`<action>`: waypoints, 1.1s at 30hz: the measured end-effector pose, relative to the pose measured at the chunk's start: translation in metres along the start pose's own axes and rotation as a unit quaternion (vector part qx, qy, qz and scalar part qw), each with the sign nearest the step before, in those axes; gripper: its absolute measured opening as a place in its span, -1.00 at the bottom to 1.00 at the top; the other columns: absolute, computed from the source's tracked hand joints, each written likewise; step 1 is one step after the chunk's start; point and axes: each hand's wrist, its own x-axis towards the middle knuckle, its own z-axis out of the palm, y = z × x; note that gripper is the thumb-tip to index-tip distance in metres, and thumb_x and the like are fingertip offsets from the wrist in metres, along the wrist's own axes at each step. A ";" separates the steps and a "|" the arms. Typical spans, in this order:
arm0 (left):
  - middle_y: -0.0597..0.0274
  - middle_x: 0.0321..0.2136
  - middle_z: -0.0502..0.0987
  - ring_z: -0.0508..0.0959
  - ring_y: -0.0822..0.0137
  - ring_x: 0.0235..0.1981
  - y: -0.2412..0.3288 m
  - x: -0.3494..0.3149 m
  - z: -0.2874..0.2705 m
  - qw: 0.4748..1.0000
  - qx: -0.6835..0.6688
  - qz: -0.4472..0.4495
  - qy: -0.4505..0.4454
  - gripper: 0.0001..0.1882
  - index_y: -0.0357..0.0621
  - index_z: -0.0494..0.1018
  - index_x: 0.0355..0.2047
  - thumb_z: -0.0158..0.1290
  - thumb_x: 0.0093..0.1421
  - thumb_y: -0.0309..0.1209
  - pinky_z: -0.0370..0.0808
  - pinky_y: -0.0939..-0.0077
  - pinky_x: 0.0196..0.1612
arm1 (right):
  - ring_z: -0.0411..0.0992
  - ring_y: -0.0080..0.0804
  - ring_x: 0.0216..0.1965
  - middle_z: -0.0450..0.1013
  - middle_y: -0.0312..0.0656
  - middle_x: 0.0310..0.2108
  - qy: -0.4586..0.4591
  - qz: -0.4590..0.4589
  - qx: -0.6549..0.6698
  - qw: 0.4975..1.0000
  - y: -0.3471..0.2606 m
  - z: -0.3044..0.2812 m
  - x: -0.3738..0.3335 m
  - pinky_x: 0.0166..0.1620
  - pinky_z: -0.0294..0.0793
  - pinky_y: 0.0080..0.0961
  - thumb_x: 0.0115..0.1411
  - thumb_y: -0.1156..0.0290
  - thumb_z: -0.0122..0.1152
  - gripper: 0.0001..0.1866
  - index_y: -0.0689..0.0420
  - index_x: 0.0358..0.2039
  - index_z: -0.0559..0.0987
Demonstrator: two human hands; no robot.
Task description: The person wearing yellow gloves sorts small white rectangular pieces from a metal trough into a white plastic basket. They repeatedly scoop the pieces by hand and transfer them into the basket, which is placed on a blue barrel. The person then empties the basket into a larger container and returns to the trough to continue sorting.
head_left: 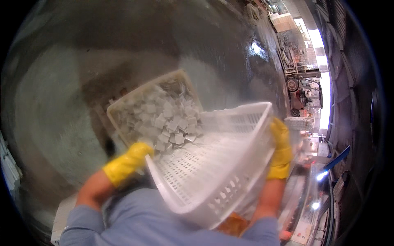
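Observation:
A white slotted plastic basket (242,160) hangs tilted in front of me, its low end over a pale bin (143,87). Small whitish square tiles (174,125) fill that bin in a loose heap, and some lie at the basket's lower edge. My left hand (130,160), in a yellow rubber glove, is closed on the basket's near left rim. On the opposite end, my right hand (280,147), gloved alike, grips the raised right side; its fingertips are partly hidden behind the wall. Whitish dust or motion blur softens the tiles and basket.
Wet grey floor (230,49) stretches beyond the bin. A forklift (301,96) stands farther off to the right. Close on my right runs a long machine (303,201) with lights. Something orange (233,224) shows under the basket, and a white crate (61,217) sits at lower left.

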 end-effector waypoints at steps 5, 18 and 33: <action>0.15 -0.53 0.65 0.66 -0.02 -0.40 0.023 -0.012 -0.009 0.999 0.015 0.024 0.035 -0.85 0.09 0.65 -0.54 0.38 -0.17 -0.31 0.55 0.17 -0.30 | 0.57 -0.46 -0.04 0.61 -0.18 0.03 -0.014 0.014 0.069 0.997 -0.044 0.007 0.005 0.05 0.56 -0.47 0.19 0.25 0.51 -0.40 0.24 0.18 0.56; 0.08 -0.49 0.65 0.66 0.02 -0.37 0.039 -0.003 -0.027 0.993 -0.086 -0.077 -0.024 -0.85 0.00 0.67 -0.50 0.36 -0.15 -0.37 0.56 0.26 -0.22 | 0.59 -0.52 -0.12 0.64 -0.19 -0.07 0.010 -0.032 -0.018 0.999 -0.081 0.028 0.024 -0.02 0.58 -0.52 0.21 0.19 0.49 -0.50 0.21 0.07 0.63; 0.05 -0.48 0.63 0.64 -0.04 -0.34 -0.013 0.013 0.044 0.997 -0.066 -0.027 -0.025 -0.79 0.00 0.65 -0.47 0.38 -0.18 -0.33 0.55 0.20 -0.20 | 0.55 -0.50 -0.06 0.63 -0.22 -0.04 0.020 0.016 0.024 0.999 -0.052 0.050 0.025 0.03 0.52 -0.53 0.17 0.15 0.53 -0.41 0.21 0.12 0.62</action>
